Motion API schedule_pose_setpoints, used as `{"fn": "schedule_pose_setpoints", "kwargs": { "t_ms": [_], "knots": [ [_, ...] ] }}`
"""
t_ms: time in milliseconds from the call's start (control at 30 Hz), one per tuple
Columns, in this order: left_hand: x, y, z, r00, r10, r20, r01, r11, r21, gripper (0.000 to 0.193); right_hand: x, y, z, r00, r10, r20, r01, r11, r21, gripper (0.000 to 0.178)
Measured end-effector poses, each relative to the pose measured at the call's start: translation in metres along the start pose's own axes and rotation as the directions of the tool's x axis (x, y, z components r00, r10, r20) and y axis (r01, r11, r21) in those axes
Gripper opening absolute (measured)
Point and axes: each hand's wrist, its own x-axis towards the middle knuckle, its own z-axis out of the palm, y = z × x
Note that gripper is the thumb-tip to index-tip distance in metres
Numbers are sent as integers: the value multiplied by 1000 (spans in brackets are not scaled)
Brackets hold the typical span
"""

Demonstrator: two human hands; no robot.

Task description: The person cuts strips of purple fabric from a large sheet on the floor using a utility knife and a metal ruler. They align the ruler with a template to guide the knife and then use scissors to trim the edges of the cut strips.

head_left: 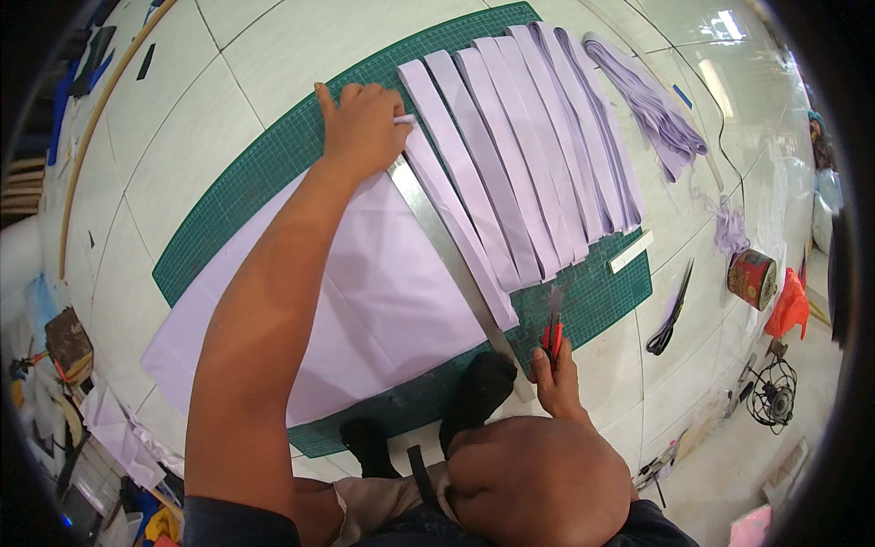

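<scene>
My left hand [363, 128] is at the far end of a long metal ruler [437, 237], its fingers closed on the end of a lilac fabric strip [456, 219]. The ruler lies across a green cutting mat [273, 150], between this strip and a wide piece of lilac fabric [383, 283]. Low on the right, my right hand [561, 383] grips a red utility knife [553, 335], its tip pointing away from me over the mat. Several more lilac strips [519, 155] lie side by side to the right of the ruler.
My dark-socked foot [483, 387] rests by the ruler's near end. Right of the mat are black scissors [673, 314], a red tin [752, 278] and a bundle of lilac strips [647, 109]. A short pale bar [632, 252] lies on the mat's right edge. White tiles surround it.
</scene>
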Motion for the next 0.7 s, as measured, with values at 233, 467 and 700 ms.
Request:
{"fn": "schedule_pose_setpoints", "kwargs": {
  "t_ms": [233,467,700],
  "knots": [
    [12,5,-5,1000,12,-13,-12,1000,0,21,-1,6,8,1000,-26,18,28,991,-134,34],
    [2,2,5,997,-82,0,81,985,-151,26,17,-57,33,963,-224,152,266,889,-372,38],
    [-23,3,5,985,-3,-171,-43,964,-264,42,71,-130,59,911,-376,169,409,772,-487,27]
  ]
}}
